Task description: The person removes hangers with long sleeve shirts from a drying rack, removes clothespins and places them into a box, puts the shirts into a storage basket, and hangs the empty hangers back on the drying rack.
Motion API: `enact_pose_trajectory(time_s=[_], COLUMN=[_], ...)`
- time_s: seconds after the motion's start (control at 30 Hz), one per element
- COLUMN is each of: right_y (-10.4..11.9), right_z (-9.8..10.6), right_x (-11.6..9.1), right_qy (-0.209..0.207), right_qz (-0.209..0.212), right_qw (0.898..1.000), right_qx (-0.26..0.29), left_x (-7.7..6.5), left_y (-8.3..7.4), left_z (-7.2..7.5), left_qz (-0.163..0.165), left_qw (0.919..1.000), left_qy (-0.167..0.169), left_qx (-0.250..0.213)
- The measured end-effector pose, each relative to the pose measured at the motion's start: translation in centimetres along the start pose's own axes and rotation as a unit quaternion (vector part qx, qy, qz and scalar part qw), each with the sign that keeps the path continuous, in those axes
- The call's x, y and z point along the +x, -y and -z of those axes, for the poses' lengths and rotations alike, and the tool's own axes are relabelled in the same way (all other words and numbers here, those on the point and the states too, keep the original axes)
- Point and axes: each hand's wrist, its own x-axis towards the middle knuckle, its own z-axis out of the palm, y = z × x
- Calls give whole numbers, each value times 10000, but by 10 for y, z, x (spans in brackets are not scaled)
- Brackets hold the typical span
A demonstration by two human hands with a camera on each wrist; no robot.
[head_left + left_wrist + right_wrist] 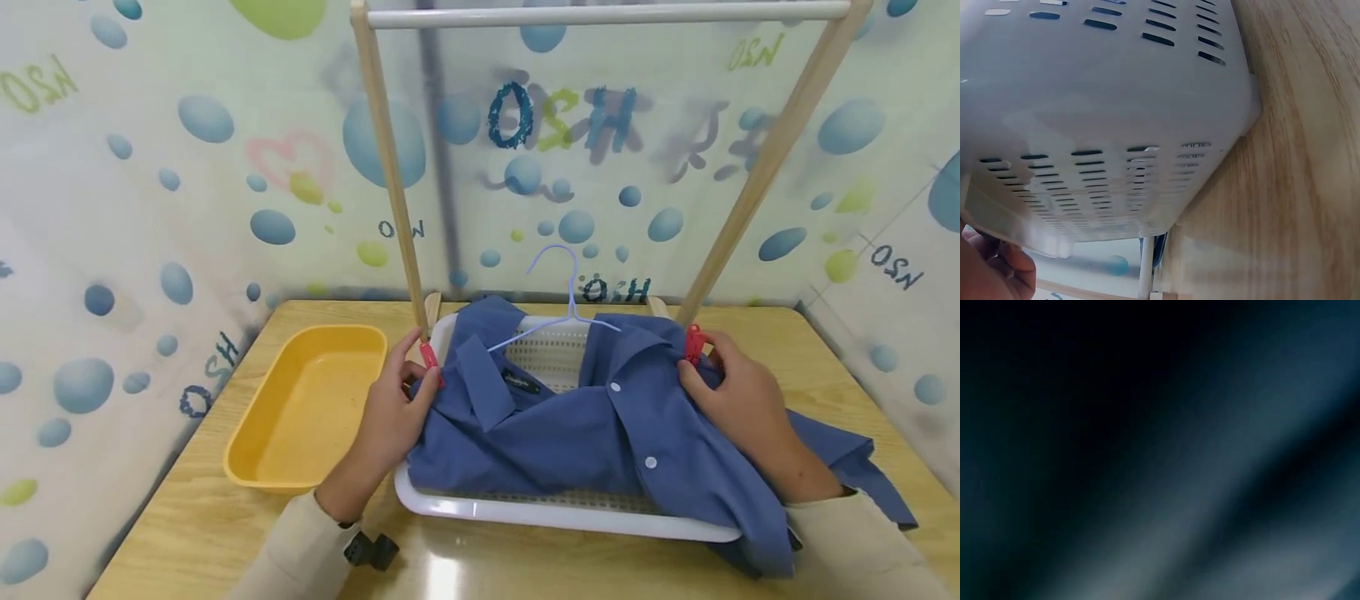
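Observation:
A blue button-up shirt (555,442) lies draped over a white perforated basket (555,512), its collar spread. A light-blue wire hanger (572,308) sits inside the shirt, hook upward. My left hand (393,404) pinches a red clothespin (430,358) at the shirt's left shoulder. At the opposite shoulder, my right hand (738,392) pinches another red clothespin (693,343), with the thumb against the cloth. In the left wrist view, curled fingers (1016,265) of the left hand show beside the basket's outer wall (1110,94). The right wrist view is dark and blurred.
A yellow tray (315,408) stands left of the basket on the wooden table (187,533). Behind the basket rises a wooden rack with a white crossbar (607,14) and two posts. One shirt sleeve (847,450) hangs over the basket's right side.

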Motion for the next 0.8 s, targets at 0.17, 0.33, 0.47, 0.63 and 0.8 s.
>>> enact_pose_trajectory(time_s=[0.17, 0.33, 0.47, 0.63, 0.8], right_y=[-4, -5, -7, -9, -13], right_z=[-5, -5, -7, -8, -9], right_x=[-4, -2, -1, 0, 0], right_qy=[212, 501, 527, 491, 533], right_qz=[102, 118, 51, 11, 1], right_qw=[9997, 9987, 9986, 9987, 9985], right_qx=[85, -41, 28, 120, 104], left_x=[0, 0, -1, -1, 0], left_y=[1, 1, 1, 1, 3], left_z=[0, 0, 1, -1, -5], left_qz=[-53, 20, 100, 13, 7], left_qw=[9998, 9996, 9996, 9998, 9999], left_qy=[74, 100, 32, 38, 78], left_qx=[161, 271, 251, 172, 96])
